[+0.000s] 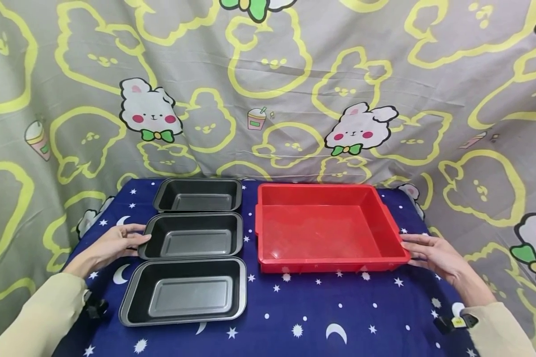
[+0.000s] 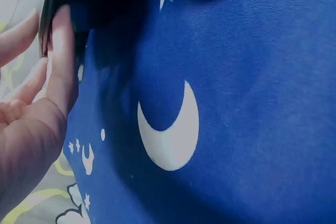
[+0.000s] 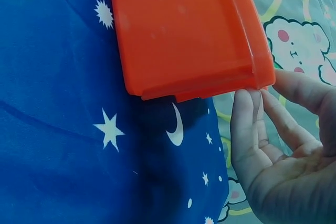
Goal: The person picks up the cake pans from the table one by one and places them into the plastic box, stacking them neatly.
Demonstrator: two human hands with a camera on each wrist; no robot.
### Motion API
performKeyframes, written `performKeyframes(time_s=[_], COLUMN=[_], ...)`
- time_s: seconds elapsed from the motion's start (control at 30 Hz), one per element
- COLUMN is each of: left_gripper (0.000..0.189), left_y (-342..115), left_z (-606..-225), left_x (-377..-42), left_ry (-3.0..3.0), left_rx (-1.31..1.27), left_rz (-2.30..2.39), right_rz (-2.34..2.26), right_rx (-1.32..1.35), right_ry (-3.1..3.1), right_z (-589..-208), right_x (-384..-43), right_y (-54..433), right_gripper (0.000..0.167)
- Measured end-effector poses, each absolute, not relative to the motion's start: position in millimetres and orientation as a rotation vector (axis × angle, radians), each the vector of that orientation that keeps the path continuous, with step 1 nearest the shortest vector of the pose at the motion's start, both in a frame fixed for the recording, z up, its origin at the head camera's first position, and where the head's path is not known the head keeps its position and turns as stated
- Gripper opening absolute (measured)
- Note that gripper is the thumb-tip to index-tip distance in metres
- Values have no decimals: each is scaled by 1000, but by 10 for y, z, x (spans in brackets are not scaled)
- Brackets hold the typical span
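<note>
**Operator:** State the condition at the left side.
**Technician:** The left hand (image 1: pixel 116 245), below a cream sleeve (image 1: pixel 42 312), grasps the left rim of the middle loaf pan (image 1: pixel 198 243) between thumb and fingers.

**Operator:** Specify the pans.
**Technician:** Three rectangular pans, dark and metallic in appearance, form a column on the left half of the table. Each has rounded corners, a flared rim, sloping walls and a raised rectangular panel in its base. The rear loaf pan (image 1: pixel 203 201) and front loaf pan (image 1: pixel 192 296) lie close to the middle one.

**Operator:** Next item to the right?
**Technician:** A red rectangular tray (image 1: pixel 317 230), glossy and plastic-looking, with deep sloping walls and a projecting lip. It sits just beside the pans, apart from them.

**Operator:** Right hand?
**Technician:** The right hand (image 1: pixel 442 258) grasps the tray's rim near its front right corner, fingertips against the underside.

**Operator:** Surroundings?
**Technician:** A blue tablecloth (image 1: pixel 312 302) printed with white stars, moons and dots lies beneath; its weave shows at the left wrist. Behind hangs a grey curtain (image 1: pixel 277 114), softly creased, printed with yellow outlines and white rabbits.
</note>
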State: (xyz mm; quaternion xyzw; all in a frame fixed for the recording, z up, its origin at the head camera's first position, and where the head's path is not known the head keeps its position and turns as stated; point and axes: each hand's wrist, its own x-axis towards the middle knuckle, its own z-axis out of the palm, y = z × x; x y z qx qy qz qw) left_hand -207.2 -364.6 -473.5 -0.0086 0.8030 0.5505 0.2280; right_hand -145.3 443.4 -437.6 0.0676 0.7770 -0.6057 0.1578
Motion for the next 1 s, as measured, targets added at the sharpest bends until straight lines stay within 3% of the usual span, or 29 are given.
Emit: performKeyframes(time_s=[0.4, 1.0], left_gripper=[67, 76], left_y=[-3636, -3629], left_z=[-4743, -4627], left_x=[-2132, -2036], left_ry=[2114, 2266], left_rx=[-34, -45], left_rz=[1594, 1591], right_rz=[-1707, -1720], right_rx=[208, 181], right_ry=[2226, 2195], right_z=[-4380, -4358], right_x=[-1458, -1462], right_y=[4421, 4433], right_gripper=[25, 28])
